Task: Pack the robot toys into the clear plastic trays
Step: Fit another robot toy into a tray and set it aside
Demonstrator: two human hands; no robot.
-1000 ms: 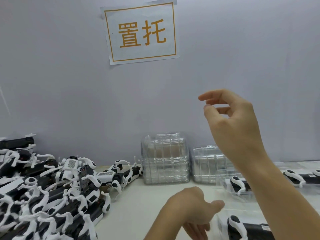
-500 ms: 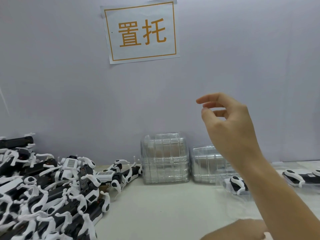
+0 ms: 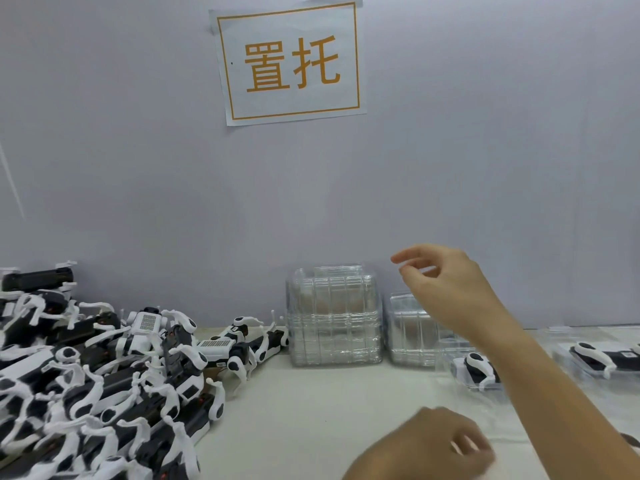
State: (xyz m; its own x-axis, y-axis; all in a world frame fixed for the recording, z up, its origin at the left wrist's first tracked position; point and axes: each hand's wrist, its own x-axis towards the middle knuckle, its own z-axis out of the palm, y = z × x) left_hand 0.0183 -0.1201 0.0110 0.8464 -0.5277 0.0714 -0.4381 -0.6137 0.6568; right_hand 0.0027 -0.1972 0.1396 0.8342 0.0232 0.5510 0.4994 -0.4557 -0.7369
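Reaching out above the table, the right hand hangs in the air with its fingers loosely curled and thumb near the forefinger, holding nothing. Just at its 8 o'clock stands the taller stack of clear trays against the wall, and a shorter stack of trays sits directly under the hand at 6 o'clock, partly hidden by the wrist. One packed toy in a tray lies at 5 o'clock beside the forearm, and another packed tray lies farther off at 4 o'clock. The left hand sits low at the bottom edge, fingers curled under; whether it grips a clear tray I cannot tell. The pile of black-and-white robot toys lies well apart from both hands, at 9 o'clock from the left one. A paper sign with orange characters hangs at 12 o'clock.
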